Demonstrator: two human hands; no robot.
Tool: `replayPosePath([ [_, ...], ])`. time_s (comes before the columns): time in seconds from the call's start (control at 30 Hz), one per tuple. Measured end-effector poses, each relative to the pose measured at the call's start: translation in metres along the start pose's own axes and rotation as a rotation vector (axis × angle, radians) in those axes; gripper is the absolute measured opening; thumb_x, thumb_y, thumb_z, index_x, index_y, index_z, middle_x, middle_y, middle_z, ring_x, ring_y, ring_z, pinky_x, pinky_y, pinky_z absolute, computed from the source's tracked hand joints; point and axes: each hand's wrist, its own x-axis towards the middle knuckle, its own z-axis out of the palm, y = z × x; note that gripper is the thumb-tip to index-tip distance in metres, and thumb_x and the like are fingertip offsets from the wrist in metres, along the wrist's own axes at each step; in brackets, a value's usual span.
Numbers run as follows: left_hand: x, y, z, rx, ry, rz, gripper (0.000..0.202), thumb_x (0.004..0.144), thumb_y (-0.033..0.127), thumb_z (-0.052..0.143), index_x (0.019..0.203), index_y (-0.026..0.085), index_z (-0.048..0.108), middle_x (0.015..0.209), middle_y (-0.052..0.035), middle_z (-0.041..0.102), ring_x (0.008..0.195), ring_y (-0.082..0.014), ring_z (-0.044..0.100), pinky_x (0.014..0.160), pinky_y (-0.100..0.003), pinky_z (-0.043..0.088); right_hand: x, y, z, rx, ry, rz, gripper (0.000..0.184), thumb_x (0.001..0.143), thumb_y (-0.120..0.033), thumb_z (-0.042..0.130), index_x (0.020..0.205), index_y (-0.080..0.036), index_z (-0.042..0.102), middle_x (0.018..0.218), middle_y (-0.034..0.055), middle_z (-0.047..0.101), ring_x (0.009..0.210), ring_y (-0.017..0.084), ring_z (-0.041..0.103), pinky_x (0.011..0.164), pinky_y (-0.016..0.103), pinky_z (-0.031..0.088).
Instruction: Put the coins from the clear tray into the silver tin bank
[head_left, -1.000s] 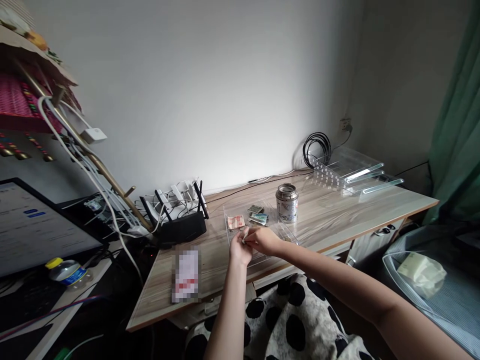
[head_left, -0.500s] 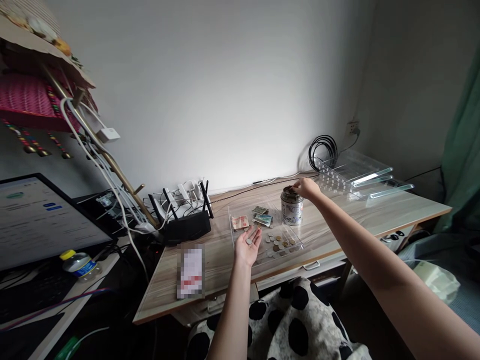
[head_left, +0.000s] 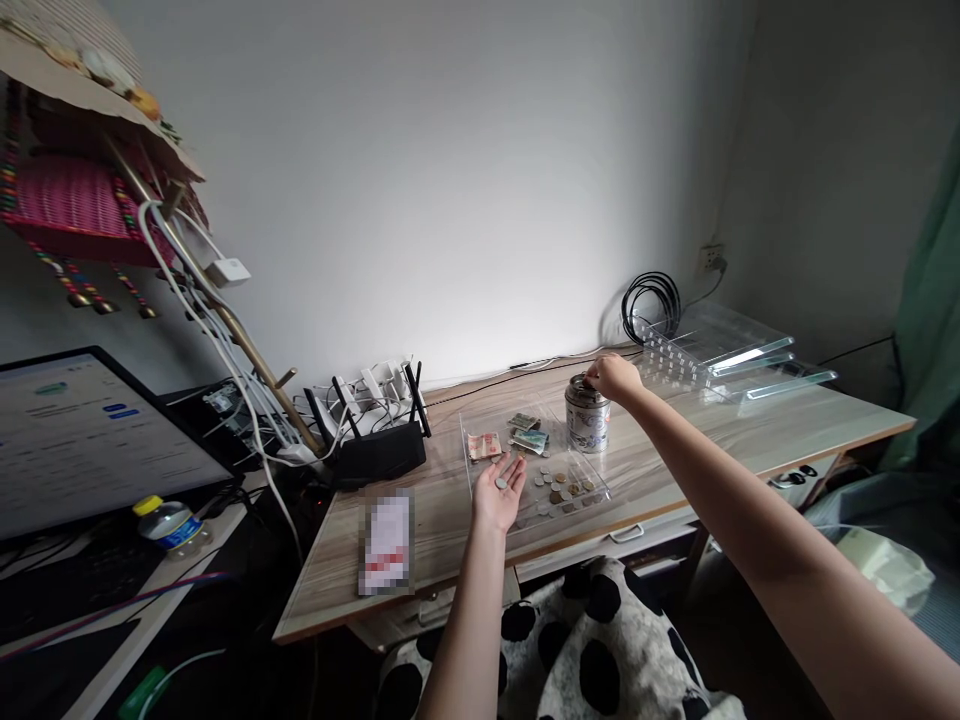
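Palm up over the desk, my left hand (head_left: 498, 500) carries a silver coin (head_left: 501, 484) on its palm, the fingers loosely extended. My right hand (head_left: 616, 378) is at the top of a round patterned tin (head_left: 588, 425), its fingers closed together over the lid. What those fingertips pinch, if anything, is hidden. In a clear shallow tray (head_left: 480, 408) next to the tin lie several silver and gold-coloured coins (head_left: 556, 496). A reddish banknote (head_left: 484, 446), a blue-green banknote (head_left: 531, 440) and a darker banknote (head_left: 523, 421) are also in the tray.
A black router (head_left: 381, 455) stands on the left of the desk (head_left: 442, 540), behind a blurred-out pale item (head_left: 387, 545). Clear acrylic trays (head_left: 720, 350) and a coiled black cable (head_left: 651, 303) are at the back right. A laptop (head_left: 90, 440) and a yellow-capped bottle (head_left: 171, 525) are far left.
The view has shifted slightly, so everything sits a little further right. My right hand stays at the tin's top with slightly changed fingers; the left still carries the coin.
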Motion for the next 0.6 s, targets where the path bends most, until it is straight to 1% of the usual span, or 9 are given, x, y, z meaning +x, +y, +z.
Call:
replayPosePath([
  [0.1,0.0,0.0,-0.001,-0.001,-0.01,0.007,0.026,0.077,0.021,0.039,0.093,0.009,0.055,0.098,-0.0183,0.057,0.095,-0.022,0.055,0.073,-0.03,0.048,0.0,0.0,-0.002,0.014,-0.045,0.014,0.02,0.068,-0.033,0.052,0.078,-0.023,0.067,0.08,0.006,0.063,0.081,0.019,0.054,0.064,0.026,0.04],
  [0.13,-0.001,0.0,-0.001,-0.002,-0.007,0.007,0.027,0.077,0.022,0.038,0.094,0.009,0.054,0.098,-0.0184,0.057,0.095,-0.0219,0.055,0.073,-0.03,0.048,-0.002,-0.002,-0.004,0.023,-0.034,0.005,0.021,0.068,-0.033,0.053,0.079,-0.023,0.067,0.081,0.0057,0.063,0.082,0.019,0.054,0.064,0.026,0.04],
  [0.23,-0.001,0.0,-0.001,-0.003,-0.005,0.004,0.031,0.078,0.027,0.037,0.095,0.009,0.055,0.097,-0.0185,0.057,0.094,-0.0222,0.055,0.072,-0.031,0.048,-0.018,-0.02,-0.007,0.077,0.146,-0.035,0.024,0.072,-0.032,0.049,0.086,-0.023,0.066,0.092,0.0054,0.061,0.089,0.019,0.051,0.068,0.025,0.039],
  [0.3,-0.001,0.0,-0.001,-0.006,-0.013,0.002,0.034,0.079,0.032,0.035,0.095,0.009,0.055,0.097,-0.0182,0.057,0.093,-0.0226,0.055,0.071,-0.032,0.048,-0.041,-0.045,-0.001,0.159,0.174,-0.125,0.026,0.076,-0.03,0.044,0.091,-0.023,0.064,0.095,0.0045,0.06,0.085,0.015,0.052,0.066,0.022,0.039],
  [0.33,-0.001,0.0,-0.001,-0.007,-0.016,0.0,0.036,0.079,0.034,0.035,0.095,0.009,0.055,0.096,-0.0178,0.058,0.093,-0.0225,0.056,0.07,-0.032,0.048,-0.056,-0.061,0.005,0.207,0.113,-0.21,0.025,0.077,-0.029,0.043,0.091,-0.023,0.063,0.093,0.0037,0.061,0.08,0.013,0.054,0.063,0.021,0.039],
  [0.4,-0.001,0.0,-0.001,-0.014,-0.024,-0.006,0.039,0.08,0.038,0.033,0.094,0.011,0.056,0.094,-0.0162,0.058,0.09,-0.0213,0.056,0.07,-0.032,0.047,-0.086,-0.093,0.021,0.291,-0.096,-0.452,0.025,0.076,-0.03,0.046,0.095,-0.025,0.062,0.09,0.0019,0.061,0.069,0.01,0.055,0.057,0.019,0.037],
  [0.47,-0.001,0.0,0.0,-0.019,-0.04,-0.011,0.041,0.08,0.041,0.031,0.094,0.012,0.056,0.092,-0.0139,0.059,0.087,-0.0194,0.057,0.071,-0.03,0.047,-0.113,-0.121,0.039,0.322,-0.177,-0.597,0.024,0.075,-0.031,0.049,0.095,-0.026,0.061,0.09,0.0012,0.061,0.071,0.011,0.055,0.057,0.019,0.037],
  [0.53,-0.002,0.0,-0.001,-0.012,-0.066,-0.018,0.043,0.081,0.042,0.028,0.095,0.012,0.056,0.092,-0.0123,0.059,0.085,-0.0182,0.057,0.072,-0.029,0.046,-0.128,-0.139,0.05,0.317,-0.191,-0.643,0.021,0.075,-0.028,0.049,0.09,-0.025,0.063,0.088,0.0019,0.062,0.074,0.012,0.055,0.059,0.019,0.036],
  [0.6,-0.003,0.0,-0.001,0.008,-0.098,-0.02,0.044,0.081,0.043,0.028,0.094,0.013,0.057,0.093,-0.0119,0.059,0.087,-0.0183,0.056,0.073,-0.029,0.045,-0.129,-0.144,0.052,0.298,-0.192,-0.633,0.019,0.076,-0.026,0.047,0.083,-0.023,0.064,0.083,0.0028,0.062,0.073,0.013,0.055,0.059,0.02,0.036],
])
